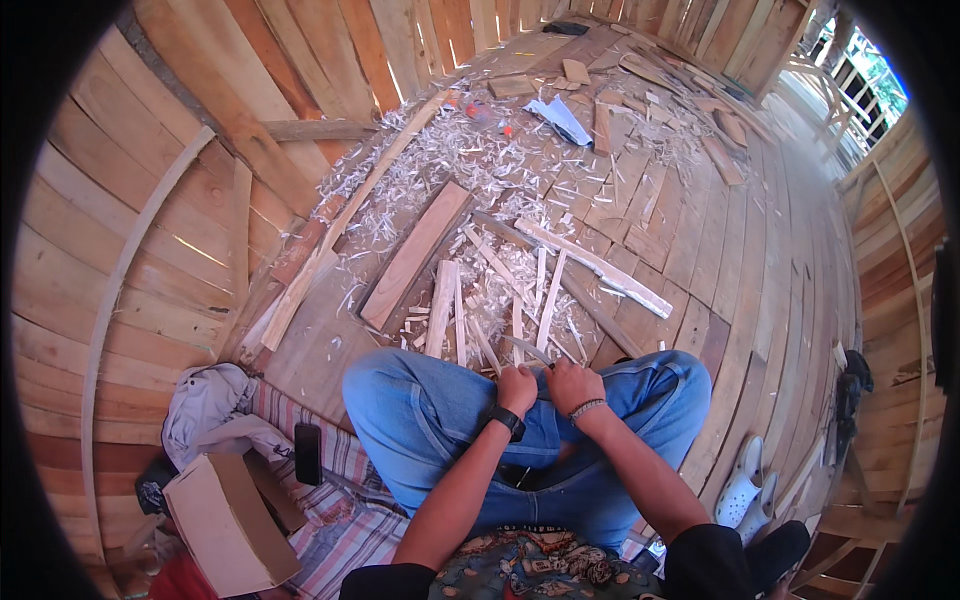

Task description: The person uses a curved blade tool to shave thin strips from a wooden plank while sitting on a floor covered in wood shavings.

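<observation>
I sit cross-legged in blue jeans (420, 400) with both hands close together between my knees. My left hand (516, 391), below a black wristwatch, is closed round a thin wooden strip (487, 346) that points forward. Beside it, my right hand (574, 386), with a bracelet at the wrist, is wrapped round a knife; its handle is hidden in the fist. The knife's curved blade (530, 350) reaches leftward across the front of my left hand. Several pale split sticks (551, 300) and a thicker wooden piece (441, 308) lie just ahead among shavings (500, 265).
Ahead lie a thick plank (418, 255) and a rough pale board (600, 268). Shavings and offcuts cover the far floor. At left are a cardboard box (225, 530), a phone (308, 454) and a striped cloth (345, 535); clogs (741, 482) stand at right. Plank walls enclose the space.
</observation>
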Demonstrator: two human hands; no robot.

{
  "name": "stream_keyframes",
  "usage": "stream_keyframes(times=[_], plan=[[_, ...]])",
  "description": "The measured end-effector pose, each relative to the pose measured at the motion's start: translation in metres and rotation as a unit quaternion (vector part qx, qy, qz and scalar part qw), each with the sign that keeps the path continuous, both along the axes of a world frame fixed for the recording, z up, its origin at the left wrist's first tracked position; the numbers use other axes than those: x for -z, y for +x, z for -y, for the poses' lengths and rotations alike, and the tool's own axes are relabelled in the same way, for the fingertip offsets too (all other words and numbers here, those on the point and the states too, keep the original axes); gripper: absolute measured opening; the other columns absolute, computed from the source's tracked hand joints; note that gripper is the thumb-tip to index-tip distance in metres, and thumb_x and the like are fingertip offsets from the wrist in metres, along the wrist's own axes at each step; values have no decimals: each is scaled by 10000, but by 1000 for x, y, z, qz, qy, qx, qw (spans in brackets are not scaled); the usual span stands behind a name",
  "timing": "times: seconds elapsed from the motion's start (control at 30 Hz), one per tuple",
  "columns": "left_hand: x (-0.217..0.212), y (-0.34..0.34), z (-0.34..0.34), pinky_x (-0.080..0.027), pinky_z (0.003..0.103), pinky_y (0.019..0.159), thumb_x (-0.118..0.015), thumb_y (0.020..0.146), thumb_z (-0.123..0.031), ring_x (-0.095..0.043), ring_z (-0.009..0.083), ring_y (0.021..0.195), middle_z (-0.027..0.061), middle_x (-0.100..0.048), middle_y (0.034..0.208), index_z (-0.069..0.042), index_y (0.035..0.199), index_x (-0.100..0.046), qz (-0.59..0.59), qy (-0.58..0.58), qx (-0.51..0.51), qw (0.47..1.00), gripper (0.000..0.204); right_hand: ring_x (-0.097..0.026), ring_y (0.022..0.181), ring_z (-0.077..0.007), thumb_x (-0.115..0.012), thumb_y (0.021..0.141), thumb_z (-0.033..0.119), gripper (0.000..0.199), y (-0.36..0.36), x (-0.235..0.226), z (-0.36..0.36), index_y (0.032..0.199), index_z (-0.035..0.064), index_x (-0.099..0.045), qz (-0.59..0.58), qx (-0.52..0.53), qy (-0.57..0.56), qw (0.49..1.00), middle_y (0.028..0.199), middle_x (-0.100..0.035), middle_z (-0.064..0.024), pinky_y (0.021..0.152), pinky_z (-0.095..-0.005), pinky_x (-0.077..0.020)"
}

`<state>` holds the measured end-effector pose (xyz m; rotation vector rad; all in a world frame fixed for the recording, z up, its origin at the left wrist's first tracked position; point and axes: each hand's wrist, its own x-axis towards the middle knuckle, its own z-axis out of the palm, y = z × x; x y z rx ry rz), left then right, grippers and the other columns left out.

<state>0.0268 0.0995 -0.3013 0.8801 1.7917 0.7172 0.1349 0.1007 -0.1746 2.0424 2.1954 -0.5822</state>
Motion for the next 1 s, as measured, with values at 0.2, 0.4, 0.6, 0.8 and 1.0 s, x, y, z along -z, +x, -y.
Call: stream_keyframes(times=[0.2, 0.4, 0.6, 0.8, 1.0], plan=[[-44, 1, 3, -479, 488, 745, -442, 896, -210, -613, 444, 825, 317, -610, 790, 86, 804, -631, -93, 28, 55, 994, 363, -656, 761, -376, -480, 913, 348, 332, 0, 25, -11, 905, 32, -581, 6, 2, 13, 1000, 804, -660, -204, 677, -461, -531], [-58, 2, 7, -481, 495, 736, -458, 893, -211, -608, 452, 827, 321, -605, 786, 97, 795, -621, -118, 44, 50, 991, 362, -660, 758, -367, -493, 909, 350, 336, -5, 32, -16, 903, 26, -578, 6, 13, 20, 1000, 802, -663, -198, 671, -459, -535], [-52, 3, 4, -484, 505, 722, -452, 895, -207, -605, 460, 808, 322, -602, 788, 103, 779, -615, -121, 45, 46, 991, 369, -667, 758, -347, -483, 916, 346, 332, -9, 37, -19, 906, 26, -572, 17, 9, 24, 1000, 810, -670, -185, 662, -441, -541], [-56, 2, 3, -486, 511, 718, -449, 888, -197, -608, 457, 799, 314, -608, 788, 97, 780, -613, -121, 51, 54, 990, 354, -665, 770, -356, -478, 916, 371, 370, -15, 42, -26, 911, 15, -579, 17, 20, 14, 1000, 833, -667, -196, 668, -450, -539], [-68, 5, 6, -490, 505, 726, -442, 889, -218, -615, 447, 802, 304, -616, 795, 85, 776, -625, -120, 41, 65, 990, 372, -661, 814, -363, -472, 918, 364, 373, -7, 73, -50, 915, 14, -601, -3, 48, 10, 999, 864, -665, -204, 706, -451, -538]])
